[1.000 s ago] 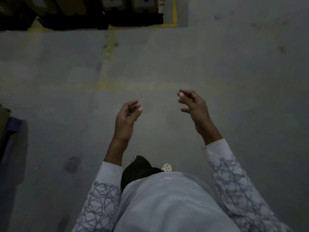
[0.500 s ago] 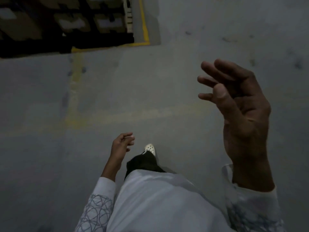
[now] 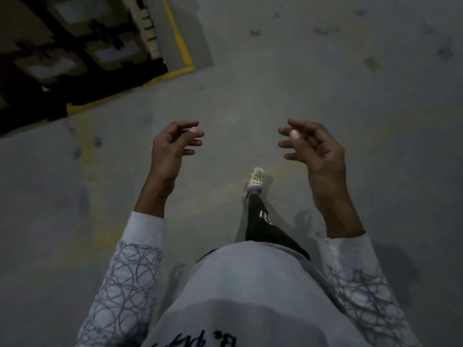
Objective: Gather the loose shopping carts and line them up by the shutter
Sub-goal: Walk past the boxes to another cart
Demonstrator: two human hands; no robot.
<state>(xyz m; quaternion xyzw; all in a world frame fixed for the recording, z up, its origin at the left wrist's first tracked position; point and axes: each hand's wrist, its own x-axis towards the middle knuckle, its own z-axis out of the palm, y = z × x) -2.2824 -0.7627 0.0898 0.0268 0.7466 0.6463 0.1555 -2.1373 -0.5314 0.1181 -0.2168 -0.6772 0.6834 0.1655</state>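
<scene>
No shopping cart and no shutter show in the head view. My left hand [image 3: 172, 146] hovers over the grey concrete floor [image 3: 325, 78], fingers loosely curled, holding nothing. My right hand [image 3: 313, 146] hangs at the same height to the right, fingers also loosely curled and empty. The two hands face each other with a gap between them. Below them are my white patterned sleeves, my grey top and one foot in a pale perforated clog [image 3: 256, 180] stepping forward.
A dark pallet stack with cardboard boxes [image 3: 75, 46] fills the top left, bordered by a yellow painted floor line [image 3: 179, 41]. A faded yellow line [image 3: 87, 151] runs across the floor under my hands. Dark stains dot the concrete on the right.
My right hand dropped from close to the camera to level with the left, which rose. The pallet stack slid further into view at the top left, and my foot has stepped forward.
</scene>
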